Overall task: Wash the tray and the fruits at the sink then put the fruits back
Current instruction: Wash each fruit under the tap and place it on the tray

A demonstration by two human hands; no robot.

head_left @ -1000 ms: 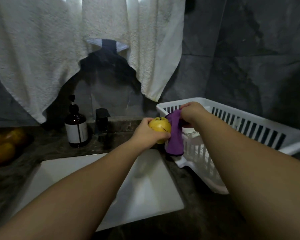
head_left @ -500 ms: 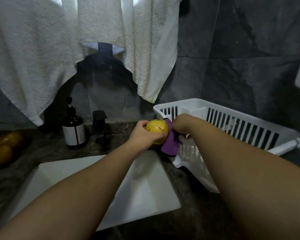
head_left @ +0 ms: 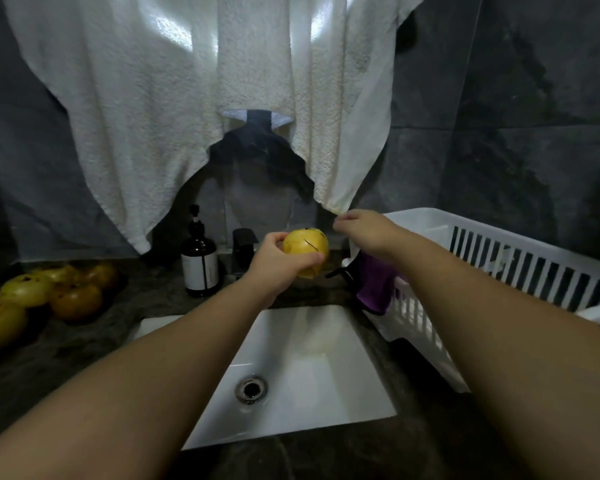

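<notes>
Left hand point(head_left: 278, 259): gripped a yellow fruit point(head_left: 305, 251).
Right hand point(head_left: 364, 230): just beside it, fingertips pinched together, empty.
Bottle point(head_left: 200, 263) label: unreadable.

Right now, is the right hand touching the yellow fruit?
Apart. The head view shows dark wall between the right hand and the yellow fruit, which only the left hand holds.

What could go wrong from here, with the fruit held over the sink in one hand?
1. The left hand alone grips the yellow fruit above the sink; if wet, it might slip and bruise on the basin.
2. The purple cloth is draped over the white rack rim beside the sink and could slide off.
3. The right hand is near the hanging towel corner and might snag it.
</notes>
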